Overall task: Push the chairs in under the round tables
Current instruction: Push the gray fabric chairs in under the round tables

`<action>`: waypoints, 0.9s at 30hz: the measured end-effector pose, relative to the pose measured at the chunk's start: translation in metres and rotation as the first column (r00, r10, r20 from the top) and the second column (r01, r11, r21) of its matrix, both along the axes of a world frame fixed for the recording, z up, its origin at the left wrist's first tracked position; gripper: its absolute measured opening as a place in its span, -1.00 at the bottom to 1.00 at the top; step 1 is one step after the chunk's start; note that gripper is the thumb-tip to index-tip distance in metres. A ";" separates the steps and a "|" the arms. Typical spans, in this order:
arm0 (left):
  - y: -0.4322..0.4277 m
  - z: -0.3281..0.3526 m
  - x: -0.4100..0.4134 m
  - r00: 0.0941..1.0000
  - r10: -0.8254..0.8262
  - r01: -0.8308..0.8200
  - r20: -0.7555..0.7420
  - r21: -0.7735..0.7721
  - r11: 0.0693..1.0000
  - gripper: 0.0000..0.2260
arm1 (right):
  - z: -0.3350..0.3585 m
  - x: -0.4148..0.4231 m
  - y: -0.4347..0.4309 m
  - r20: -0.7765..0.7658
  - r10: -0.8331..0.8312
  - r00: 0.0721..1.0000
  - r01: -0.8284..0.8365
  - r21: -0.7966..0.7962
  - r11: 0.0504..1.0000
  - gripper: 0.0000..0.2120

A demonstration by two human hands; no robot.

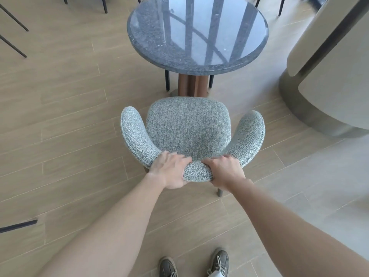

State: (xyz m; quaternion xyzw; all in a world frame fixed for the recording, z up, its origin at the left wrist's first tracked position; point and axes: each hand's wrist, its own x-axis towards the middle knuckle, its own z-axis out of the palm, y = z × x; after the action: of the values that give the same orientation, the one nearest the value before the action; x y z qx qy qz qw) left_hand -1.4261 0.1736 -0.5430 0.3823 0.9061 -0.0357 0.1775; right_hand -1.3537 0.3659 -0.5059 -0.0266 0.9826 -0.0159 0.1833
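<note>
A pale plank floor (69, 120) fills the room, with a big curved cream counter (327, 62) standing at the far right. Far of centre is the round table, its dark speckled stone tabletop (195, 35) glossy with window reflections, on a brown column base (192, 84). Just near it, not yet under, sits the grey-green woven chair (188, 128), seat facing the table, arms curving far. The left hand (170, 170) and right hand (224, 170) are both clamped on the near backrest, fingers (179, 156) curled over its top. Grey laced shoes (219, 260) stand nearest. No writing is readable anywhere.
</note>
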 end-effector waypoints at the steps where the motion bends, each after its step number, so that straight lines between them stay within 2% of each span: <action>1: 0.004 -0.003 0.007 1.000 -0.007 0.007 -0.011 0.004 1.000 -0.36 | 0.000 0.008 0.004 0.000 0.006 1.000 -0.006 -0.004 1.000 -0.55; 8: 0.029 -0.001 0.015 1.000 -0.014 0.014 -0.027 0.010 1.000 -0.34 | -0.005 0.012 0.037 -0.021 0.069 0.997 -0.069 0.022 0.997 -0.49; 15: 0.081 0.000 -0.007 0.999 -0.009 0.012 -0.040 0.062 0.998 -0.45 | -0.008 -0.009 0.089 -0.068 0.019 0.998 -0.017 0.030 0.999 -0.61; 21: 0.109 0.001 -0.025 0.998 0.027 -0.024 -0.064 0.049 0.999 -0.37 | -0.010 -0.030 0.119 -0.100 0.060 0.993 -0.063 -0.024 0.998 -0.60; 27: 0.109 0.007 -0.017 0.996 0.086 -0.086 -0.036 0.011 0.996 -0.38 | -0.014 -0.027 0.120 -0.092 0.097 0.991 -0.102 -0.053 0.993 -0.62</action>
State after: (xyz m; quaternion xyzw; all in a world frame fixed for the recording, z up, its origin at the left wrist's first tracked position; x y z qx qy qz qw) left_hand -1.4430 0.2831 -0.5359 0.3429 0.9250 -0.0308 0.1607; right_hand -1.3804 0.4857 -0.5203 -0.0814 0.9864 -0.0338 0.1389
